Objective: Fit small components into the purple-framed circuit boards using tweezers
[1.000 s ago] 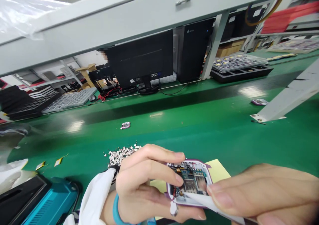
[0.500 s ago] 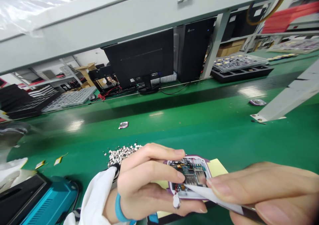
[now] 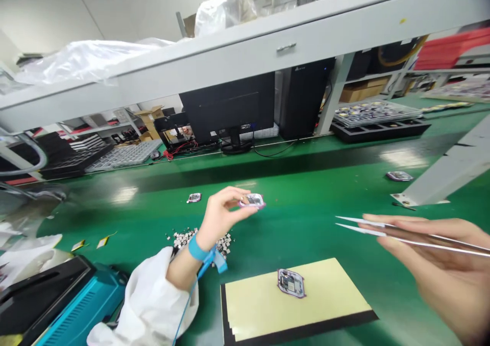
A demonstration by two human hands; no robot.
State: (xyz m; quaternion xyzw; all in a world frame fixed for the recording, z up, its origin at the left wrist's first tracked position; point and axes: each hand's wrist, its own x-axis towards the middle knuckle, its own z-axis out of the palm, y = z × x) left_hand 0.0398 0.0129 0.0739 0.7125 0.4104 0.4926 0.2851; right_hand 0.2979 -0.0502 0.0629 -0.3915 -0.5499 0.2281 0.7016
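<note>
Left hand (image 3: 219,214) scooted forward, pinching a squarish purple-and-white electronics case (image 3: 254,200), well apart from the right hand (image 3: 446,264), which gripped pointed silver tweezers (image 3: 360,228).

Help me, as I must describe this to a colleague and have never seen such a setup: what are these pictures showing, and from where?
No machine here: a person works with bare hands, seen from one camera worn on the head, looking forward and down. The left hand holds a small open device, its insides showing, above the green tabletop. The right hand holds tweezers, tips apart. A similar device lies on a yellow sheet. Small pale parts are heaped near the left wrist.
</note>
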